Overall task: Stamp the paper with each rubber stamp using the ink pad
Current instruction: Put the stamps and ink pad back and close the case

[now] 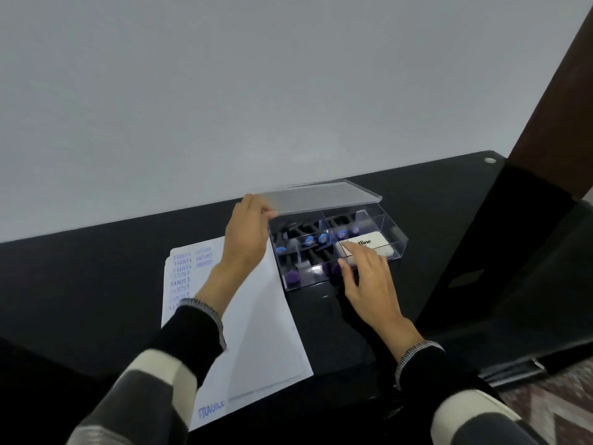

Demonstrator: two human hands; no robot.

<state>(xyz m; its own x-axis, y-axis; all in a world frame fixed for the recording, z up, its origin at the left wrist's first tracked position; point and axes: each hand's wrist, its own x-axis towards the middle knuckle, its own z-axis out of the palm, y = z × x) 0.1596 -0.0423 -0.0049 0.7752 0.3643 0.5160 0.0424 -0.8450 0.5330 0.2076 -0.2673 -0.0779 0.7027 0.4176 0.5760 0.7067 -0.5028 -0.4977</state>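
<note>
A clear plastic box [396,244] stands on the black desk, its compartments holding several rubber stamps [309,241] with blue and purple ends. My left hand [248,234] grips the left edge of the box's clear lid [324,195] and holds it raised. A white ink pad case [373,245] with black lettering lies in the box's right compartment. My right hand [365,277] reaches into the box, its fingers touching the ink pad case. The white paper [256,326] lies left of the box, with blue "SAMPLE", "AMENDED" and "FRAGILE" prints on it.
The black desk [96,284] meets a plain white wall at the back. A brown wooden post [558,117] stands at the far right. A patterned floor [558,399] shows past the desk's right edge.
</note>
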